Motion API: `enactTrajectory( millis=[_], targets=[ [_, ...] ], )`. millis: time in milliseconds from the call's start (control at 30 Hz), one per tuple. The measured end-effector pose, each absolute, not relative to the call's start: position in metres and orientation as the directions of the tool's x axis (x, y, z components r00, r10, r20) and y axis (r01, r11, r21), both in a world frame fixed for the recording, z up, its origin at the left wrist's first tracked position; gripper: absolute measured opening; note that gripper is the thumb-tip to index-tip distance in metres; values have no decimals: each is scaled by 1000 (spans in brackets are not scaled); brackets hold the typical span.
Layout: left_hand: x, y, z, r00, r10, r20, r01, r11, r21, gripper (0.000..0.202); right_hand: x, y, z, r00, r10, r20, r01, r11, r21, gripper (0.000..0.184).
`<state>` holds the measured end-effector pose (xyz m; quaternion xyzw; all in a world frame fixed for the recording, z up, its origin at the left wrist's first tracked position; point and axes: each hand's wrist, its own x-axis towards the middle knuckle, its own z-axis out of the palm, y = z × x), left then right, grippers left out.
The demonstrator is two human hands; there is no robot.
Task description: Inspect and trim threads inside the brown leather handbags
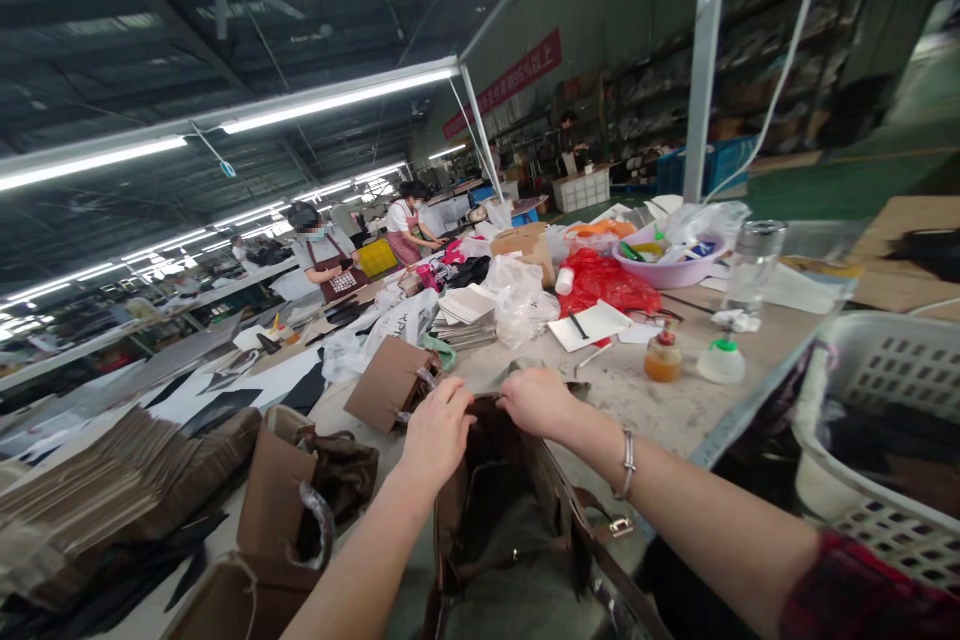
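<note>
A dark brown handbag (517, 510) stands open in front of me, its dark lining facing up. My left hand (441, 428) is closed on the far left part of its rim. On the same rim, a little to the right, my right hand (538, 402) pinches the edge between thumb and fingers. A strap with a metal buckle (621, 526) hangs at the bag's right side. Left of my left forearm lies another brown bag (277, 490) with a plastic-wrapped handle. Beyond my left hand is a brown bag panel (391, 382), also with a wrapped handle.
Stacked brown pieces (112, 480) fill the left of the table. Farther back are a red plastic bag (604, 282), a lilac basin (671, 265), a bottle of amber liquid (663, 358) and a clear jar (752, 270). A white basket (892, 340) stands at right. Co-workers are beyond the table.
</note>
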<state>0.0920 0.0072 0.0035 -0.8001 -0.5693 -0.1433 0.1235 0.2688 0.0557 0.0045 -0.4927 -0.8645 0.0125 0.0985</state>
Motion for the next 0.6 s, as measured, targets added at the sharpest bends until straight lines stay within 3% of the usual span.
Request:
enactTrajectory(
  millis=[233,433,600],
  targets=[
    [103,10,-2,250,873,420,968,-234,-88,9,269,56,2,-490,858,156,849,510,-138,31],
    [100,14,-3,324,830,454,945,-301,-125,2,269,55,1,-488,857,167,848,511,-143,31],
    [99,14,-6,377,807,455,912,-410,-28,9,271,56,2,-490,855,169,846,513,-144,30]
  ],
)
